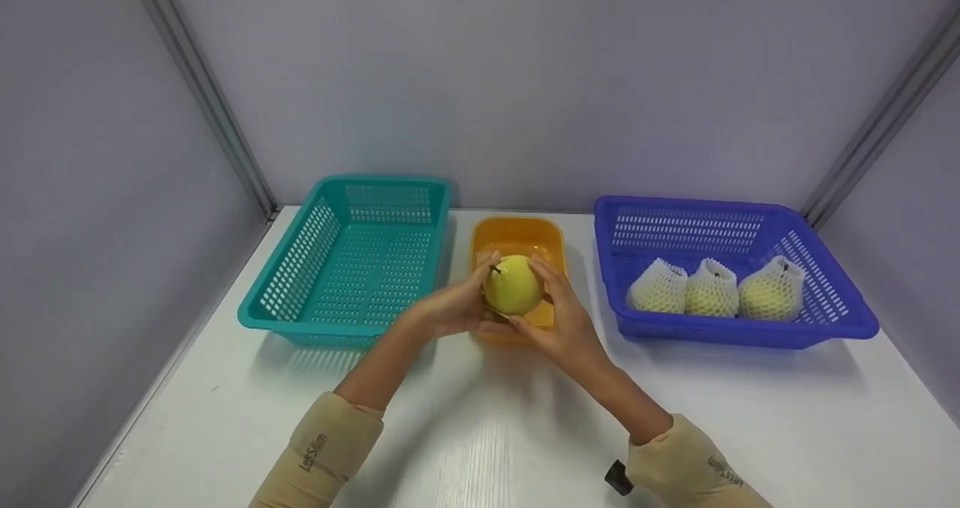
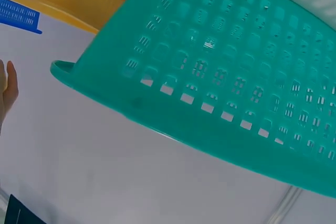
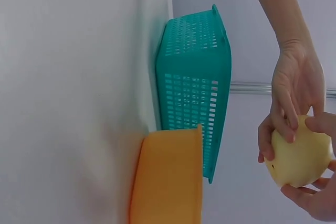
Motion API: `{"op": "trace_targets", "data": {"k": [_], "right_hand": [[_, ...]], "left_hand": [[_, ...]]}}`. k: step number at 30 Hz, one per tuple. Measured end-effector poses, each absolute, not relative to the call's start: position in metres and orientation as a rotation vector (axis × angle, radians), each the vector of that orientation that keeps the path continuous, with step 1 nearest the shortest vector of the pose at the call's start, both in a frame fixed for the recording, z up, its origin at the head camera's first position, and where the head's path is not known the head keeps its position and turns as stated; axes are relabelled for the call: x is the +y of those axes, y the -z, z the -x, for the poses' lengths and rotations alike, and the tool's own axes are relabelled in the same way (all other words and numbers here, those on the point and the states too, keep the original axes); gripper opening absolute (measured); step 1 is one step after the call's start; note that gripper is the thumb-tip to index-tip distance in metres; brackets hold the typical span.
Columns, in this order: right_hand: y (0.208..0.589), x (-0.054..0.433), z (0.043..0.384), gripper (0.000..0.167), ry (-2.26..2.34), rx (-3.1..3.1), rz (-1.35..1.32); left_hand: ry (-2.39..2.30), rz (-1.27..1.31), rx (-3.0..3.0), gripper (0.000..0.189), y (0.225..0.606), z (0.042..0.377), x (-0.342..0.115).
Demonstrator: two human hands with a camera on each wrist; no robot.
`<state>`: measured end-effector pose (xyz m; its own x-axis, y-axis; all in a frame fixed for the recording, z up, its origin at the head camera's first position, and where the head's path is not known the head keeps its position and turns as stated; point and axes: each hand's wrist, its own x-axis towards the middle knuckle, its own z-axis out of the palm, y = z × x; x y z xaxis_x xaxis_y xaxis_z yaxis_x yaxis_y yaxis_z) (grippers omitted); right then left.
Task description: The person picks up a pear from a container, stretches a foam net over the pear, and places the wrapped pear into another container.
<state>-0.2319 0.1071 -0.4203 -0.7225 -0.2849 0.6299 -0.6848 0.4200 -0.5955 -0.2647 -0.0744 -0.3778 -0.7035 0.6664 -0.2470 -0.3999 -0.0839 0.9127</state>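
Observation:
A bare yellow pear [image 1: 514, 287] with a dark stem is held between both hands, above the orange bin [image 1: 517, 226] in the head view. The left hand [image 1: 456, 307] grips its left side, with fingers bent around it in the right wrist view. On the other side, the right hand [image 1: 568, 333] holds the pear between thumb and fingers. The stem points up and left, toward the left hand. In the left wrist view the pear is almost wholly out of frame; part of a hand [image 2: 8, 87] shows at the edge.
A teal basket [image 1: 251, 314] stands to the left, its slotted floor showing. On the right, a blue basket [image 1: 735, 329] contains several pears [image 1: 711, 290] in white foam nets. All stand on a white table [image 1: 480, 448] with grey walls around it. A small black object [image 1: 619, 478] is beside the right sleeve.

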Motion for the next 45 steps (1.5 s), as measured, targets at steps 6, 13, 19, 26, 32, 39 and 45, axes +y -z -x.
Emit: {"op": "trace_targets", "data": {"k": [6,13,19,26,32,39,45], "right_hand": [[0.428,0.114,0.23,0.077,-1.244,-2.297,-0.783],[0.429,0.123,0.224,0.077,-1.36,-2.348,-0.716],[0.427,0.13,0.218,0.073,-1.567,-2.416,-0.681],[0.411,0.14,0.206,0.067,-1.88,-2.426,-0.717],[0.432,0.155,0.218,0.069,-1.996,-2.474,-0.766],[0.438,0.16,0.215,0.068,-1.979,-2.552,-0.808],[0.446,0.162,0.216,0.064,-1.823,-2.67,-0.895]], "left_hand": [[-1.781,-0.348,1.563,0.065,0.389,0.257,-0.069],[-1.675,-0.413,1.856,0.063,0.398,0.248,-0.065],[-1.652,-0.59,2.078,0.049,0.405,0.245,-0.064],[-1.667,-0.822,2.086,0.046,0.415,0.243,-0.063],[-1.612,-0.926,2.08,0.058,0.421,0.241,-0.063],[-1.439,-1.009,2.188,0.067,0.431,0.239,-0.064],[-1.3,-1.003,2.257,0.068,0.44,0.236,-0.061]]}}
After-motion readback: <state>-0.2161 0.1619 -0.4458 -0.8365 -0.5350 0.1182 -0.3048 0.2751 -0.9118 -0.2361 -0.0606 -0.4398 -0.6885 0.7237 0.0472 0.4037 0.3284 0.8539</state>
